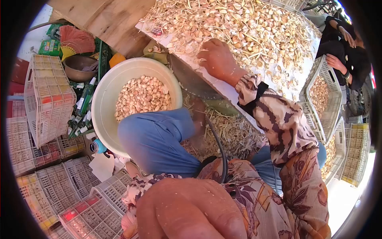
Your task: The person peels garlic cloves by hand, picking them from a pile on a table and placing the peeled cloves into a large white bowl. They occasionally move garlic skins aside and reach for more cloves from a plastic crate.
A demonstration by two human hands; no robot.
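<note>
My right hand (pixel 218 61) lies palm down on the white board (pixel 223 85), near its left edge, fingers slightly apart and nothing visible in them. Beside and beyond it, garlic cloves (pixel 254 36) with dry stalks and skins are spread over the board. My left hand (pixel 191 207) is close to the camera at the bottom, back up; its fingertips are out of sight, and whatever it may hold is hidden. A large pale basin (pixel 104 99) stands left of my bent knee, with peeled-looking cloves (pixel 143 95) in its bottom.
Plastic crates (pixel 49 99) and green bottles (pixel 84 99) stand at the left, near a metal bowl (pixel 79 67) and a red brush (pixel 76 40). Crates holding cloves (pixel 319 93) are at the right, beside another person's hand (pixel 335 63). Skins and stalks (pixel 230 131) litter the ground below the board.
</note>
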